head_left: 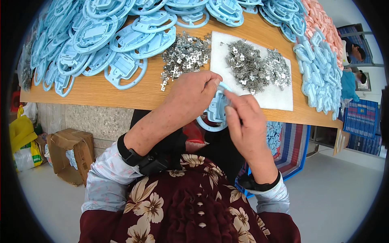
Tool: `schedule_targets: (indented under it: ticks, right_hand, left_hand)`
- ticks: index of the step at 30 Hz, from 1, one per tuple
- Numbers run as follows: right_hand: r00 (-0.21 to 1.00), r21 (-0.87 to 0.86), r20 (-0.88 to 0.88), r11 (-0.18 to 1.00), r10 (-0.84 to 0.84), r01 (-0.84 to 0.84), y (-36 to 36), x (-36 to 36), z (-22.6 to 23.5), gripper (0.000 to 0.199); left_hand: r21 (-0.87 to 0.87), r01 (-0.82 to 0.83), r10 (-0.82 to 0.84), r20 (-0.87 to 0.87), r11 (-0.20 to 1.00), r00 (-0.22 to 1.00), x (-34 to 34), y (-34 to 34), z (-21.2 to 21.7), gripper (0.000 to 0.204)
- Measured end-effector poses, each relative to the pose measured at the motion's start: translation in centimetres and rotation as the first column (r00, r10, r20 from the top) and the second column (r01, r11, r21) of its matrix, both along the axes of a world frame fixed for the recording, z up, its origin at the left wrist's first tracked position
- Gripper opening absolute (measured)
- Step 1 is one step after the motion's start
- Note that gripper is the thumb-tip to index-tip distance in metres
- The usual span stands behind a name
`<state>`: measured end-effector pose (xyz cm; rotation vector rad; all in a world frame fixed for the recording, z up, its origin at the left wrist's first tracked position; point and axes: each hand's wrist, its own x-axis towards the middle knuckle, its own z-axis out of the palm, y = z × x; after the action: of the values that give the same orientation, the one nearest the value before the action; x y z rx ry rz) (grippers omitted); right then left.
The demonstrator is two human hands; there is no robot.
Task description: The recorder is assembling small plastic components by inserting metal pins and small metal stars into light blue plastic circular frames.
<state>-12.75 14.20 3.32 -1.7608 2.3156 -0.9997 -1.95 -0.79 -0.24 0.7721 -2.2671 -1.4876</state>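
Here, the left hand and right hand both grip one light blue plastic part just off the desk's near edge, below the white pad carrying small metal clips.

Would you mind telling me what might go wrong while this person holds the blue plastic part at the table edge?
The blue plastic part is held by both the left hand and right hand past the table edge; if it slipped, it would likely fall to the floor. The loose metal clips lie unboxed near that edge and might get swept off.
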Motion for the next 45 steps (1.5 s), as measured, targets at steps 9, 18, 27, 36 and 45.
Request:
schedule_targets:
  ticks: [9, 18, 27, 36, 45]
  right_hand:
    - [0.984, 0.191, -0.171, 0.978, -0.047, 0.08, 1.1, -0.9, 0.7, 0.023]
    - [0.952, 0.18, -0.307, 0.981, -0.017, 0.076, 0.7, -0.9, 0.9, 0.029]
    - [0.915, 0.294, -0.392, 0.955, 0.093, 0.029, 0.0, -0.9, 2.8, 0.029]
    - [0.963, 0.232, -0.261, 0.973, 0.072, -0.01, 0.1, -1.5, 1.8, 0.029]
    - [0.859, 0.3, -0.485, 0.954, 0.161, -0.009, -0.2, -0.9, 2.6, 0.033]
  left_hand:
    - [0.015, -0.001, 0.001, 0.003, 1.0, 1.0, -0.2, 0.0, 0.1, 0.031]
    - [0.003, 0.009, -0.009, 0.018, 1.0, 1.0, -0.1, -0.1, 0.1, 0.031]
    - [-0.011, -0.008, 0.008, 0.015, 1.0, 1.0, -0.2, 0.0, 0.1, 0.033]
    - [0.007, 0.008, -0.008, -0.008, 1.0, 1.0, -0.2, -0.1, -0.2, 0.033]
    - [-0.028, -0.015, 0.014, -0.035, 0.999, 0.999, -0.2, 0.0, -0.5, 0.032]
